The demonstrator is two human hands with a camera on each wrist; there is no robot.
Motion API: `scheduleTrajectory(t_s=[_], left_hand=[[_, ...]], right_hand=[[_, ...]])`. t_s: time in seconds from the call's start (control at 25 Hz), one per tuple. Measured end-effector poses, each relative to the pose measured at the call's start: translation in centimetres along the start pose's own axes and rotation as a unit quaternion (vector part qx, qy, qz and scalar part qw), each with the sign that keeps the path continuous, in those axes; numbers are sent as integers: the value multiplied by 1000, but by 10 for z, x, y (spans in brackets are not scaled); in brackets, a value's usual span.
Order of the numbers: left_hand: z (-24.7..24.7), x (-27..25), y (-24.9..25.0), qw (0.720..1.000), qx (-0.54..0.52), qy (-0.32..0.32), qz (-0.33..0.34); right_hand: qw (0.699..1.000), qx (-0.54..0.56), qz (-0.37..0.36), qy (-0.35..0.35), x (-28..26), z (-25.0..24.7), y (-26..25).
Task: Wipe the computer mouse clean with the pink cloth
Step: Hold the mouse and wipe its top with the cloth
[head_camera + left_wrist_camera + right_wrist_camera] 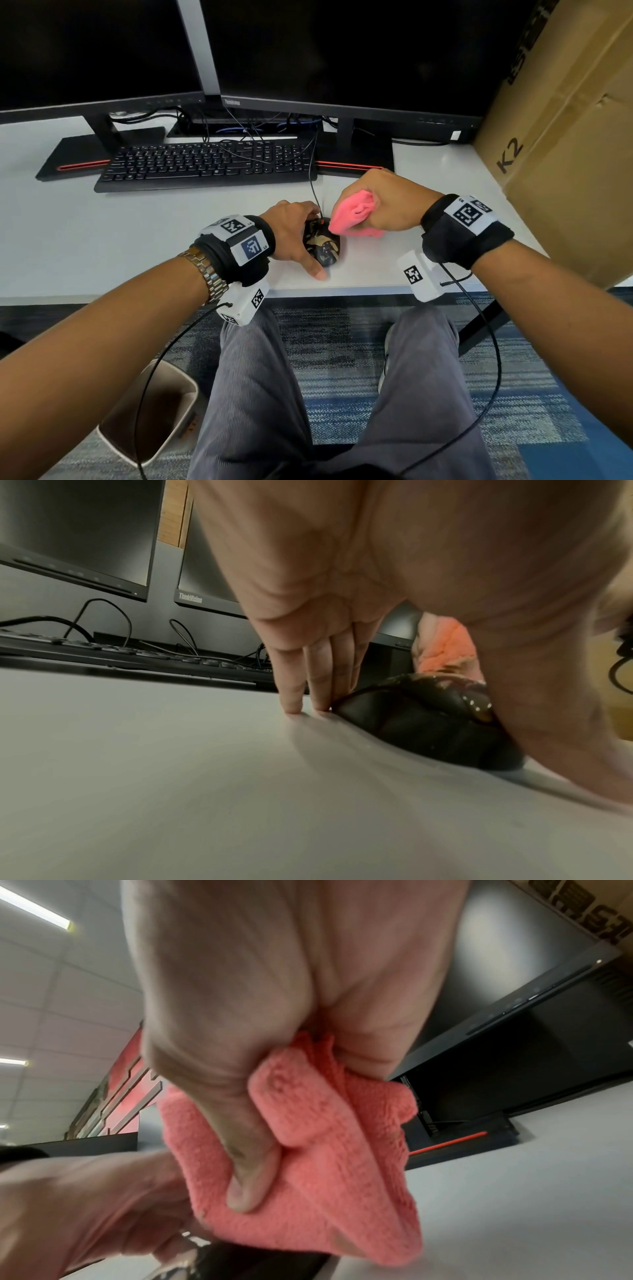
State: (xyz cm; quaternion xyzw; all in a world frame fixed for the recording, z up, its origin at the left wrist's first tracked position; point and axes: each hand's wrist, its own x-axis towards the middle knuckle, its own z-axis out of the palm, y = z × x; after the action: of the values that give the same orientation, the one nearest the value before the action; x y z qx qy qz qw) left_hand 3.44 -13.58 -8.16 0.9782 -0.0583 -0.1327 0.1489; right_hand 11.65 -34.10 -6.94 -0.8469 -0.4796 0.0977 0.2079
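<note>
Computer mouse [323, 244] sits near the front edge of the desk [137, 246], just below the keyboard [205, 164]. Left hand [291, 236] clasps its left flank, fingers and thumb bracing it, presumably so it won't skid under wiping. Right hand [383, 202] is clenched round the bunched pink cloth [352, 214], the wad's lower edge at the mouse's upper right. Contact there looks likely; the blurred wrist view cannot confirm it.

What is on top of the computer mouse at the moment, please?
The pink cloth, bunched in the right hand, covers the computer mouse at its front right. The left hand holds its sides. The buttons beneath are hidden.
</note>
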Motion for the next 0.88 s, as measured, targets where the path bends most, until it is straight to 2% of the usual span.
scheduleTrajectory(t_s=[0.2, 0.4, 0.6, 0.88], left_hand=[[0, 0, 1, 1000, -5, -1, 2], [0, 1, 0, 1000, 0, -2, 1], [0, 1, 0, 1000, -8, -4, 0], [-1, -1, 1, 1000, -5, -2, -5]], right_hand=[[1000, -4, -8, 14, 0, 9, -8], [1000, 0, 7, -21, -8, 0, -14], [1000, -10, -21, 10, 2, 1, -20], [1000, 13, -6, -17, -9, 2, -27]])
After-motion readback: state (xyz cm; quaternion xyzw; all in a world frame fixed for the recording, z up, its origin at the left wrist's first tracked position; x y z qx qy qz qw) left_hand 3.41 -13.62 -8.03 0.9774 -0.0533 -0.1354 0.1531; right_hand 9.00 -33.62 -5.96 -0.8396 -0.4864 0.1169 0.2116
